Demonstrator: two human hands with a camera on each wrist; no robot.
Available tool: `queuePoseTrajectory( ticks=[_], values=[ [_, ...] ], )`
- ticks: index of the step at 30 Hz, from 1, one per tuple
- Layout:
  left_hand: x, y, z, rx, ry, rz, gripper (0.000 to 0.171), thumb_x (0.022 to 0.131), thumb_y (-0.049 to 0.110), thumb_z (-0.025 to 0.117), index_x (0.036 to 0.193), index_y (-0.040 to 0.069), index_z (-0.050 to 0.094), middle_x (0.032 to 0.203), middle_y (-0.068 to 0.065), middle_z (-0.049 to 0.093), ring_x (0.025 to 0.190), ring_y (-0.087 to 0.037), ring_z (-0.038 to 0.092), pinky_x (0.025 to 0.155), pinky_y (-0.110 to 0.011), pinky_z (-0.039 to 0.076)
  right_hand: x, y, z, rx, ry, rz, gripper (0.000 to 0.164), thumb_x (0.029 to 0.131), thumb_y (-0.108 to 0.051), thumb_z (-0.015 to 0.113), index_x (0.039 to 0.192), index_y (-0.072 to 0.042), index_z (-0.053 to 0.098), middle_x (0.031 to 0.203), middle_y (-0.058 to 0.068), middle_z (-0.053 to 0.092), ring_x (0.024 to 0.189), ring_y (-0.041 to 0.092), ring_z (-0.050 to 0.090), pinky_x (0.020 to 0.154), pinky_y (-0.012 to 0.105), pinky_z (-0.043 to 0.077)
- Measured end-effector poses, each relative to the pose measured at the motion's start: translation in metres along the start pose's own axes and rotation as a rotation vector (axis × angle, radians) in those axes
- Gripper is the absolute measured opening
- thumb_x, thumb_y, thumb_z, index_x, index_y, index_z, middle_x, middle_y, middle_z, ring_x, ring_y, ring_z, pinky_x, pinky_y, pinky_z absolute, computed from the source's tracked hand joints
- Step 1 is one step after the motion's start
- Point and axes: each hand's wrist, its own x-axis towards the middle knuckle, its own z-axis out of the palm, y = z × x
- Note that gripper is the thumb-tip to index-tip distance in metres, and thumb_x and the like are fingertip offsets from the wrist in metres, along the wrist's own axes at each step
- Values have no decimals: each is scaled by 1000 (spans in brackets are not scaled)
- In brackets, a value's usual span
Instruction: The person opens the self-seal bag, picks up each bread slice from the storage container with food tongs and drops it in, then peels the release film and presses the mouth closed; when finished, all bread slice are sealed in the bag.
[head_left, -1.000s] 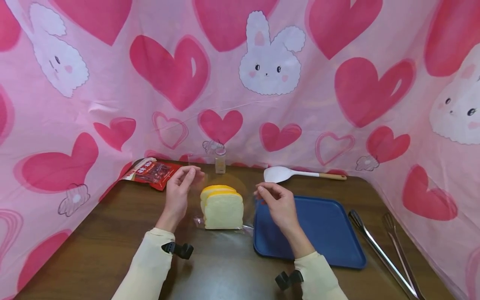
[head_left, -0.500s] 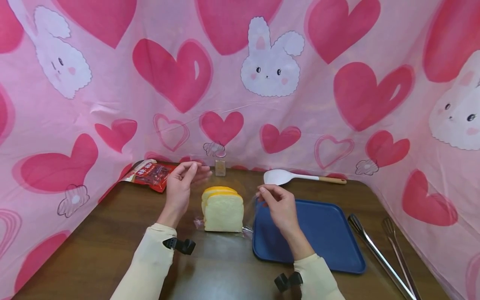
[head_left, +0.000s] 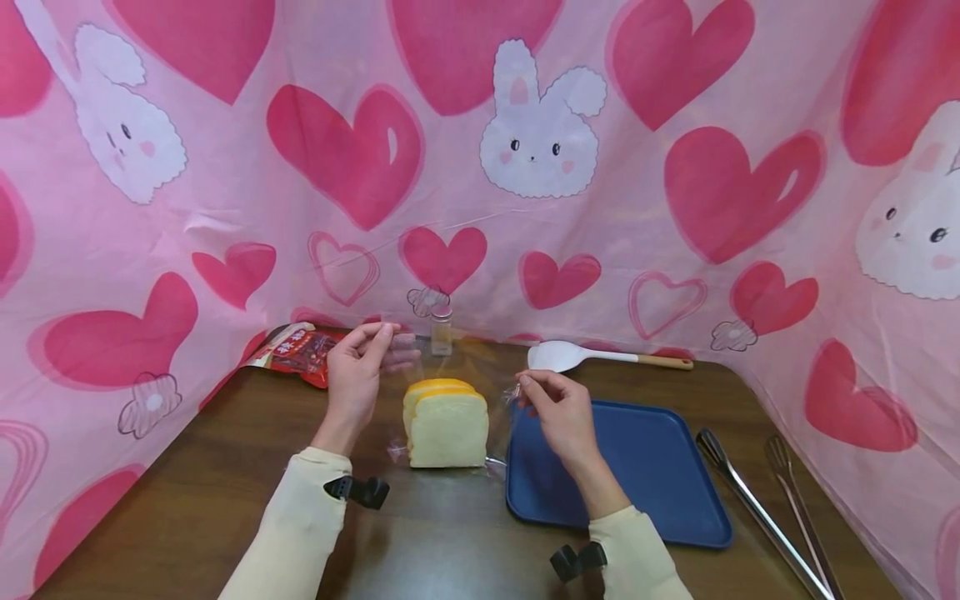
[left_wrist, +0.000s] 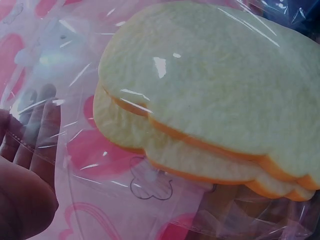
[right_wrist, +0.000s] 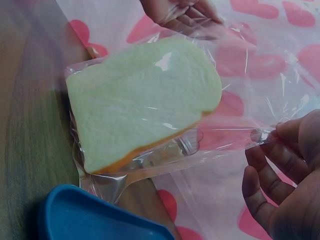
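Note:
Two slices of bread [head_left: 448, 429] stand upright, one behind the other, inside a clear plastic bag [right_wrist: 240, 120] on the table. My left hand [head_left: 356, 375] pinches the bag's upper left edge between thumb and forefinger; its other fingers extend behind the film in the left wrist view. At the opposite side, my right hand [head_left: 558, 408] pinches a gathered corner of the bag with thumb and fingertips. The film stretches between both hands above the bread slices [left_wrist: 210, 85]. Its exact outline is hard to see in the head view.
A blue tray [head_left: 637, 467] lies under and beside the right hand. Metal tongs [head_left: 757, 508] rest to its right. Behind are a white spatula [head_left: 558, 356] with a wooden handle, a small glass jar [head_left: 441, 333] and a red snack packet [head_left: 300, 354].
My left hand has shifted slightly, with its outer fingers now showing through the film. A crinkled bit of bag shows more clearly at the right fingertips. The bread stays in place.

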Motion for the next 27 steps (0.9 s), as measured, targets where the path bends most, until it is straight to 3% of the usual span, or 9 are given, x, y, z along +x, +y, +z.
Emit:
queuePoseTrajectory(
  ticks=[4, 10, 14, 19, 24, 27],
  values=[
    [-2, 2, 1, 17, 1, 6, 32, 107, 17, 64, 121, -12, 65, 91, 3, 83, 80, -16, 81, 76, -36, 65, 3, 0, -2, -6, -11, 6, 15, 101, -8, 70, 109, 2, 79, 85, 15, 75, 69, 14, 69, 68, 31, 61],
    [-4, 2, -3, 33, -40, 10, 38, 109, 20, 59, 127, -13, 62, 99, 5, 83, 91, -16, 81, 83, -37, 65, 6, 0, -3, -26, -36, 22, 17, 101, -11, 71, 112, 0, 79, 86, 15, 76, 71, 14, 69, 69, 30, 59],
    [-5, -2, -8, 18, -97, 21, 36, 111, 20, 56, 128, -11, 65, 104, 4, 83, 95, -15, 81, 87, -36, 64, 6, -1, -2, -37, -40, 26, 18, 101, -13, 72, 111, 0, 79, 86, 14, 76, 71, 14, 69, 70, 33, 60],
    [-5, -5, -11, -11, -132, 46, 29, 107, 8, 60, 126, -12, 67, 105, 0, 83, 96, -17, 81, 88, -38, 63, 7, 0, -2, -40, -44, 20, 17, 101, -14, 72, 110, -1, 79, 85, 13, 75, 70, 14, 69, 70, 33, 60],
    [-5, -6, -9, 5, -86, 29, 16, 104, 5, 64, 113, 7, 78, 98, 1, 83, 88, -17, 82, 84, -38, 64, 8, 0, 0, -51, -21, 5, 18, 100, -11, 72, 111, 2, 78, 87, 15, 76, 72, 15, 70, 69, 31, 60],
    [-6, -7, -6, 22, -55, 25, 16, 104, 6, 65, 111, 7, 79, 93, 2, 83, 83, -17, 82, 80, -36, 65, 9, -3, 2, -104, 83, -64, 17, 97, -10, 75, 111, -2, 79, 91, 14, 77, 74, 8, 67, 67, 22, 56]
  ],
)
